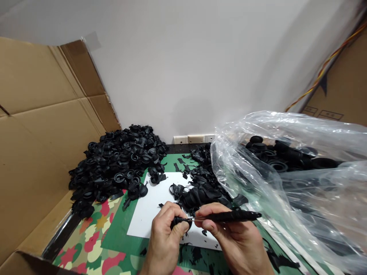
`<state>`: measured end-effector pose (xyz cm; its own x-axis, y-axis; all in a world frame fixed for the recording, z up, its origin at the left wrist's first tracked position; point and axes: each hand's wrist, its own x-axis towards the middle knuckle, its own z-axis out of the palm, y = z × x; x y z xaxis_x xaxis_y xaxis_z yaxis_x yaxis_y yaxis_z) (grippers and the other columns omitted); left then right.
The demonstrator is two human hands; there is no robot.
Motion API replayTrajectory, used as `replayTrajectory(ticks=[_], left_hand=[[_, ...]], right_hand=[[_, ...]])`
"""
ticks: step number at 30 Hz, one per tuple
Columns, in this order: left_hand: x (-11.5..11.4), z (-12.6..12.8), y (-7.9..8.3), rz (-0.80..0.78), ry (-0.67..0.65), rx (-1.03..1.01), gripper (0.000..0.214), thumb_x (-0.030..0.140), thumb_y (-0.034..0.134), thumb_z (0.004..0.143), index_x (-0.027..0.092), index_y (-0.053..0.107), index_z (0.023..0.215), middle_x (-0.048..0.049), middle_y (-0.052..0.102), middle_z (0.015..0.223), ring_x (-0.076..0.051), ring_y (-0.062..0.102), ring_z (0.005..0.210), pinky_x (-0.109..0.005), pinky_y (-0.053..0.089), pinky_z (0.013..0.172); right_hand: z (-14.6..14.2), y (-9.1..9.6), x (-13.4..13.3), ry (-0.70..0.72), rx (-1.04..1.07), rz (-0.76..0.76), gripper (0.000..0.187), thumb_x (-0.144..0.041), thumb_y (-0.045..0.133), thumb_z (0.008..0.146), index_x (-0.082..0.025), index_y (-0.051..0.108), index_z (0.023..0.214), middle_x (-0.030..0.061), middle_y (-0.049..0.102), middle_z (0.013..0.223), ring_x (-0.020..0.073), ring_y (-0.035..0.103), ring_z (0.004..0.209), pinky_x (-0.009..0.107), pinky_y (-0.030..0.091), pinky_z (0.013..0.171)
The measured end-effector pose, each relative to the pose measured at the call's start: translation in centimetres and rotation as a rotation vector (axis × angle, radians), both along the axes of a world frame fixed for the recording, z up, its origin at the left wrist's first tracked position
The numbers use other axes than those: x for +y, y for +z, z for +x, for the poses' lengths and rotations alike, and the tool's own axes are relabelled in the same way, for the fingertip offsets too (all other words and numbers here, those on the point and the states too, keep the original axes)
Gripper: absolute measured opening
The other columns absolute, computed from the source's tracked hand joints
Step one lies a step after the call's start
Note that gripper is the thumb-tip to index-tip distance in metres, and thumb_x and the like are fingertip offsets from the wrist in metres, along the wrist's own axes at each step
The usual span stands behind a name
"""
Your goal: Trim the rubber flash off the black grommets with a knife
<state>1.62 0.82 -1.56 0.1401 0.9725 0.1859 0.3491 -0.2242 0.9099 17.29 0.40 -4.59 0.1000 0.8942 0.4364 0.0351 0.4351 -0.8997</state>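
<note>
Between its thumb and fingers my left hand (164,238) grips a small round black rubber part (174,221). My right hand (239,240) is closed around a slim black-handled tool (239,216) with a thin metal tip. That tip reaches left and meets the rubber part by my left thumb; whether it cuts in or only touches, I cannot tell. Both hands are above a white sheet (143,219) on a green mat (114,238). Just beyond them lies a group of ribbed black rubber pieces (195,196).
A big heap of black rubber parts (120,164) stands at the left beside a cardboard box (48,114). Black scraps (203,168) lie behind the hands. A clear plastic bag (286,198) with more black parts fills the right. Sockets (195,139) line the wall base.
</note>
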Motion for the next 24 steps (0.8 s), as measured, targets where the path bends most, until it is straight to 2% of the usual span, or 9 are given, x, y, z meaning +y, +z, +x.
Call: replayTrajectory(ticks=[5, 7, 10, 12, 14, 16, 19, 21, 24], left_hand=[[-0.1, 0.3, -0.2, 0.002, 0.002, 0.016, 0.011, 0.011, 0.056, 0.077, 0.02, 0.059, 0.071, -0.0007, 0.053, 0.077, -0.018, 0.052, 0.074, -0.026, 0.038, 0.066], [-0.4, 0.6, -0.4, -0.016, -0.01, 0.005, 0.012, 0.012, 0.055, 0.077, 0.02, 0.059, 0.069, -0.001, 0.053, 0.075, -0.018, 0.052, 0.073, -0.026, 0.038, 0.065], [-0.8, 0.8, -0.6, -0.057, -0.061, -0.061, 0.011, 0.013, 0.057, 0.074, 0.019, 0.059, 0.065, -0.0008, 0.052, 0.071, -0.017, 0.051, 0.068, -0.026, 0.037, 0.061], [-0.7, 0.7, -0.7, -0.091, -0.041, -0.135, 0.008, 0.015, 0.06, 0.071, 0.019, 0.061, 0.064, -0.0007, 0.053, 0.07, -0.017, 0.05, 0.066, -0.025, 0.038, 0.059], [-0.4, 0.4, -0.7, -0.112, 0.017, -0.195, 0.004, 0.017, 0.063, 0.069, 0.018, 0.063, 0.064, -0.0011, 0.054, 0.07, -0.017, 0.05, 0.067, -0.025, 0.039, 0.06], [0.0, 0.1, -0.8, -0.111, 0.051, -0.219, 0.004, 0.02, 0.065, 0.068, 0.018, 0.064, 0.064, -0.0015, 0.054, 0.07, -0.017, 0.05, 0.067, -0.025, 0.039, 0.06], [0.2, -0.3, -0.9, -0.092, 0.064, -0.222, 0.006, 0.021, 0.067, 0.068, 0.018, 0.065, 0.064, -0.0014, 0.054, 0.071, -0.018, 0.05, 0.068, -0.025, 0.039, 0.062], [0.2, -0.3, -1.0, -0.075, 0.069, -0.218, 0.004, 0.021, 0.067, 0.068, 0.018, 0.065, 0.066, -0.0013, 0.054, 0.072, -0.018, 0.051, 0.07, -0.025, 0.04, 0.063], [0.0, -0.3, -1.1, -0.038, 0.073, -0.21, 0.001, 0.019, 0.067, 0.069, 0.019, 0.066, 0.068, -0.0016, 0.056, 0.074, -0.018, 0.052, 0.073, -0.025, 0.04, 0.065]], right_hand=[[-0.2, 1.2, -0.4, -0.005, -0.144, 0.115, 0.01, -0.017, 0.057, 0.084, -0.022, 0.065, 0.082, 0.0019, 0.066, 0.07, 0.016, 0.064, 0.06, 0.022, 0.051, 0.052], [0.1, 2.0, -0.4, 0.013, -0.262, 0.265, 0.017, -0.01, 0.051, 0.083, -0.021, 0.063, 0.083, 0.0025, 0.066, 0.07, 0.0157, 0.063, 0.059, 0.023, 0.05, 0.052], [1.1, 2.9, 0.0, -0.177, -0.368, 0.407, 0.02, -0.007, 0.051, 0.081, -0.022, 0.063, 0.086, 0.0042, 0.067, 0.073, 0.0175, 0.064, 0.064, 0.025, 0.05, 0.056], [2.1, 3.3, 0.3, -0.379, -0.35, 0.265, 0.013, -0.013, 0.056, 0.082, -0.023, 0.063, 0.083, 0.004, 0.067, 0.073, 0.0185, 0.063, 0.063, 0.028, 0.049, 0.059], [2.8, 3.3, 0.5, -0.446, -0.254, 0.053, 0.004, -0.025, 0.059, 0.082, -0.024, 0.064, 0.081, 0.0027, 0.066, 0.067, 0.0188, 0.061, 0.056, 0.03, 0.048, 0.056], [3.1, 3.0, 0.6, -0.353, -0.099, -0.153, 0.015, -0.038, 0.061, 0.08, -0.023, 0.064, 0.081, 0.0013, 0.062, 0.057, 0.0184, 0.058, 0.05, 0.03, 0.046, 0.05], [2.3, 2.4, 0.3, -0.043, 0.115, -0.438, 0.032, -0.05, 0.063, 0.075, -0.019, 0.062, 0.078, -0.0013, 0.057, 0.046, 0.0158, 0.053, 0.043, 0.027, 0.042, 0.045], [1.4, 2.2, 0.0, 0.115, 0.21, -0.554, 0.037, -0.053, 0.065, 0.072, -0.017, 0.06, 0.076, -0.0033, 0.054, 0.043, 0.0132, 0.048, 0.04, 0.025, 0.038, 0.044], [0.1, 2.2, -0.4, 0.191, 0.249, -0.627, 0.038, -0.054, 0.066, 0.07, -0.016, 0.058, 0.071, -0.004, 0.053, 0.043, 0.0116, 0.047, 0.04, 0.023, 0.036, 0.044]])
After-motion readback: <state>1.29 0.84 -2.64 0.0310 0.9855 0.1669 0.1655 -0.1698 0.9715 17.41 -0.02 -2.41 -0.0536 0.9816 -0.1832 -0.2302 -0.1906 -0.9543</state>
